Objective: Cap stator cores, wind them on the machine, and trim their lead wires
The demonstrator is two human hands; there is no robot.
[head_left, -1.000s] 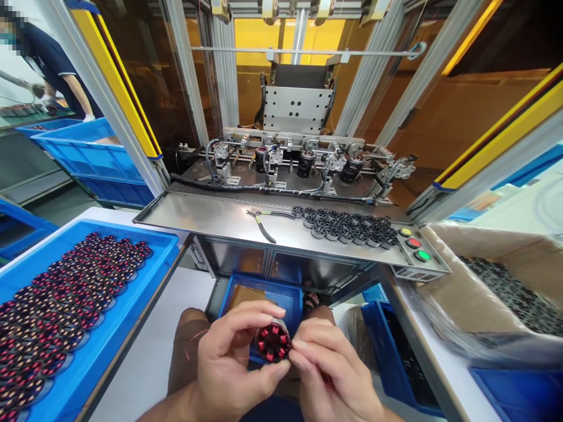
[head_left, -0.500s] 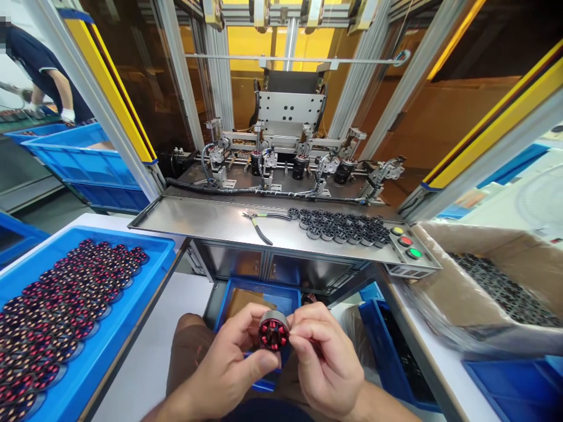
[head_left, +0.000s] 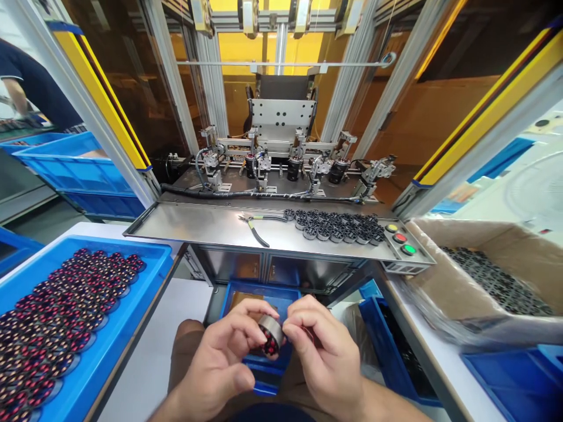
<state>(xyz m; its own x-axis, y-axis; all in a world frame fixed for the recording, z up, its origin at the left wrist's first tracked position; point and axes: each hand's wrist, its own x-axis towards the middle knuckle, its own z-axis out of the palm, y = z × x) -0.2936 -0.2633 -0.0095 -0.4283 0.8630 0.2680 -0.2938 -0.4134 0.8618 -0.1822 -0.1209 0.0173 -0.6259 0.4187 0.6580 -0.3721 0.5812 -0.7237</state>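
Note:
My left hand [head_left: 222,354] grips a wound motor stator [head_left: 273,329] between its fingers, above my lap. The stator is a short grey metal ring with red coils inside, tilted so its outer wall faces up and to the right. My right hand [head_left: 325,351] is at the stator's right side, thumb and fingertips pinched together. A thin reddish wire shows at these fingers, though its ends are hidden. On the metal ledge [head_left: 211,225] ahead lie cutting pliers [head_left: 255,228] with dark and yellow-green handles, beside rows of black unwound stators [head_left: 336,225].
At left, a blue tray [head_left: 165,252] holds many red-wound stators. A winding machine [head_left: 284,120] stands behind the ledge; control buttons [head_left: 399,237] sit at its right end. A plastic-lined box [head_left: 422,234] of dark parts stands right. Another person [head_left: 37,82] bends over at far left.
The stator has turned in my left hand, from its coil face toward me to its outer wall. My left thumb has come away from it. The view has shifted slightly.

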